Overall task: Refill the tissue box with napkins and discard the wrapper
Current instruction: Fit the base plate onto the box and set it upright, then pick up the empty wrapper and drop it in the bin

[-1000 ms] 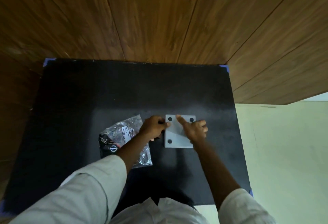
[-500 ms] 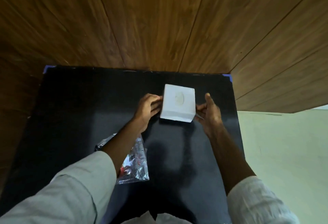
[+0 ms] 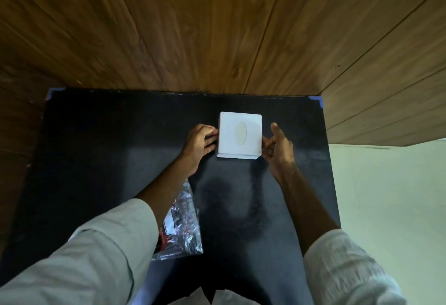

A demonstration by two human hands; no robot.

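Note:
A white square tissue box (image 3: 239,135) with an oval slot on top stands upright on the black table (image 3: 108,150), toward its far right. My left hand (image 3: 200,141) presses its fingertips against the box's left side. My right hand (image 3: 277,146) touches the box's right side, thumb raised. A crumpled clear plastic wrapper (image 3: 181,226) with red and white print lies on the table near me, partly hidden under my left forearm.
Dark wood panelling (image 3: 217,27) rises right behind the table's far edge. Pale green floor (image 3: 391,208) lies beyond the table's right edge. Blue tape marks the far corners of the table (image 3: 317,100).
The box was turned from bottom side up to slot side up, moved farther from me and set flat on the table. Both hands stayed on its sides.

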